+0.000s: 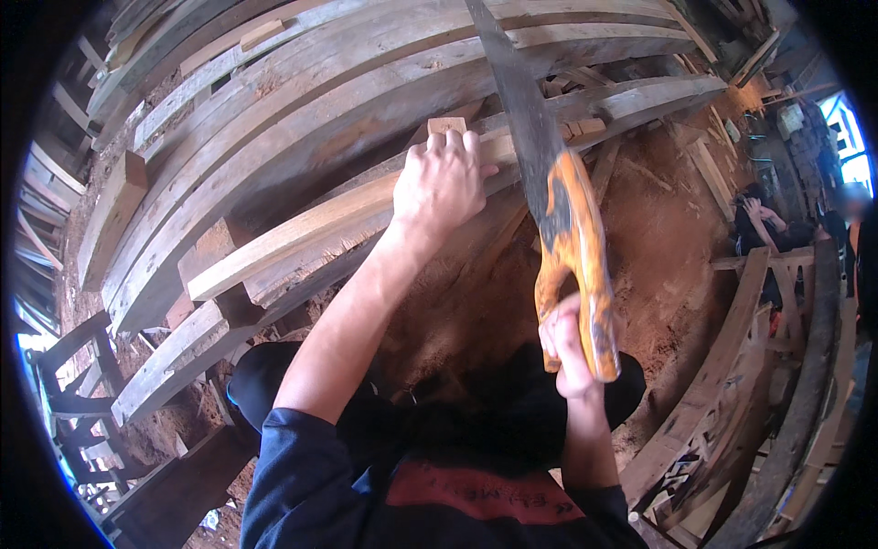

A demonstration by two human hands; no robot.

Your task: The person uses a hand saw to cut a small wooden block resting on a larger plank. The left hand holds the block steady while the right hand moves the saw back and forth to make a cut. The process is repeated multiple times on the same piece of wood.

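My right hand [569,343] is wrapped round the handle of a handsaw [578,220]. The handle is yellow-orange with dark patches, and the dark blade points away from me, its far end reaching the top edge of the view. The blade crosses beside a pale wooden strip [302,238]; whether the teeth touch it I cannot tell. My left hand [444,178] is closed over this strip, left of the blade, pressing it from above. A small wood block [446,125] sticks out just beyond my left knuckles. The strip lies across larger timbers.
Long grey beams [366,87] lie side by side across the far side. More timbers [704,393] are stacked at the right, near another person [768,220]. Brown dirt and sawdust cover the floor [658,238]. A dark wooden frame [87,403] stands at the left.
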